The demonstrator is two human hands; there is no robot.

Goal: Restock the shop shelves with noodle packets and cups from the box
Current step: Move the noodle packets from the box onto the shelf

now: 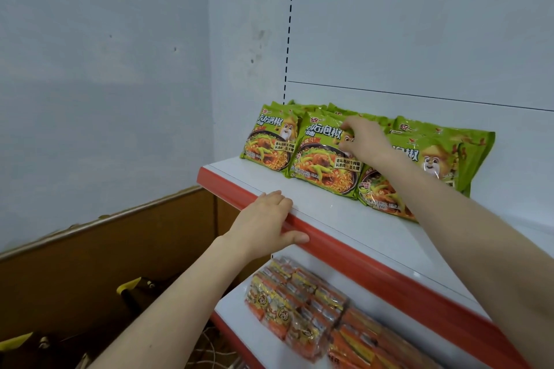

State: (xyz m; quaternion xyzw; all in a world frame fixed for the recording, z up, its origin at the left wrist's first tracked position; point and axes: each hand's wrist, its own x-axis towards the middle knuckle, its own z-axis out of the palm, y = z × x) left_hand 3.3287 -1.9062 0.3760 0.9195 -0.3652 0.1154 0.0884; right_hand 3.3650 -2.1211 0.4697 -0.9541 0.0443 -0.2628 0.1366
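Several green noodle packets stand in rows on the white upper shelf [323, 213]. My right hand [364, 141] reaches over the shelf and pinches the right edge of the middle front green packet [320, 159]. Another green packet [269, 144] stands to its left, and more green packets [431, 159] lie to the right, partly hidden by my right forearm. My left hand [266, 222] rests on the shelf's red front edge [359, 260], fingers on top and thumb against the red strip. No box of stock is visible.
Orange and yellow multipacks [302, 305] fill the lower shelf. A pale wall stands to the left, with brown panelling [105, 249] below it. Dark bags with yellow trim [135, 287] sit on the floor at lower left. The upper shelf's front part is bare.
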